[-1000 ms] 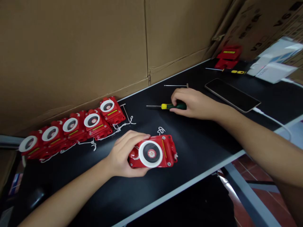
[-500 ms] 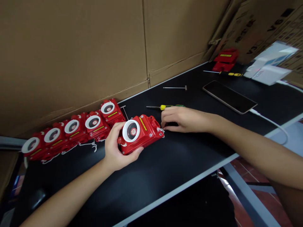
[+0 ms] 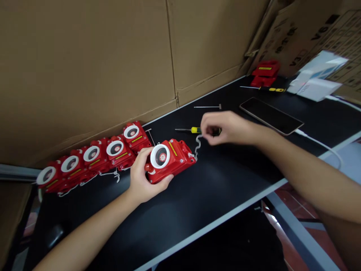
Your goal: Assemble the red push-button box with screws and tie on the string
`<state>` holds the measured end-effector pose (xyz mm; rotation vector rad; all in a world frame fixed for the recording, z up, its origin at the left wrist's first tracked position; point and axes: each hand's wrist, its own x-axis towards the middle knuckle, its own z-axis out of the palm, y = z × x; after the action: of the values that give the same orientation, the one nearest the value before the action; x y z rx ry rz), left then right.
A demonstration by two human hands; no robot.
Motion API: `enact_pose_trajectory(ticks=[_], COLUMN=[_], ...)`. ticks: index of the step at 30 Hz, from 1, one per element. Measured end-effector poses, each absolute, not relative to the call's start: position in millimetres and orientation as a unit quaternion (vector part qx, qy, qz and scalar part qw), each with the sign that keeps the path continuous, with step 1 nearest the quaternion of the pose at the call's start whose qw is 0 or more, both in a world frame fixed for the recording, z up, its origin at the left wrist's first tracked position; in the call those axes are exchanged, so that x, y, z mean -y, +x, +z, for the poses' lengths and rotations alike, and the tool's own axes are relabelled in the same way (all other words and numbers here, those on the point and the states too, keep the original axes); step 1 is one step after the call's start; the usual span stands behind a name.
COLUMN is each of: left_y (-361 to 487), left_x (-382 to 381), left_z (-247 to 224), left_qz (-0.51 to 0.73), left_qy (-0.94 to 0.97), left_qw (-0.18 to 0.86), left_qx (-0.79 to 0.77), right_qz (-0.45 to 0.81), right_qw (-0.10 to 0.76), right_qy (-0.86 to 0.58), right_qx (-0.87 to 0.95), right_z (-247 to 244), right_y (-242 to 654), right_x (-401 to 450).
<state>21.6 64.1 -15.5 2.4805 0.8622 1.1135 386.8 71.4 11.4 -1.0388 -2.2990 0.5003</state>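
Observation:
My left hand (image 3: 143,180) is wrapped round a red alarm sounder (image 3: 176,160) with a white ring and a yellow label, tilted over the black table. From the sounder's right end runs a crinkled white cord (image 3: 198,145). Its upper end reaches the fingertips of my right hand (image 3: 225,128), which are closed in a pinch on it and slightly blurred. Just behind that hand lies a yellow and green screwdriver (image 3: 194,130), its handle partly covered. Several similar red sounders (image 3: 94,156) stand in a row on the left, with white cords trailing in front.
Along the back are a cardboard wall (image 3: 113,67) and a T-handled tool (image 3: 208,107); a second T-shaped tool (image 3: 150,136) lies near the row. To the right are a phone (image 3: 272,116) on a white cable, another screwdriver (image 3: 270,89), red parts (image 3: 265,73) and a white box (image 3: 316,84).
My right hand has moved up and away from the sounder's end, drawing the white cord out. My left hand still holds the sounder. The whole view has shifted slightly.

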Motion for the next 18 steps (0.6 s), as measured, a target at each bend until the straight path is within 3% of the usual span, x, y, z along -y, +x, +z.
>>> enact_pose_trajectory(ticks=[2,4,10,18], left_y=[24,26,27,23], left_x=[-63,-62,-61,-63], left_z=[-17,-19,-23,-21], left_qz=[0.370,0.346,0.302,0.352], left_qy=[0.870,0.879,0.896,0.885], left_qw=[0.140,0.140,0.120,0.099], left_qx=[-0.295,-0.295,-0.301,-0.289], right_qz=[0.113,0.092,0.096,0.047], right_qw=[0.318,0.306,0.194,0.089], right_qy=[-0.527,-0.573,-0.614,-0.651], right_qx=[0.780,0.755,0.759,0.752], right_z=[23,27,2,-4], right_y=[409,426,424,413], right_x=[-90,-115,-175,-171])
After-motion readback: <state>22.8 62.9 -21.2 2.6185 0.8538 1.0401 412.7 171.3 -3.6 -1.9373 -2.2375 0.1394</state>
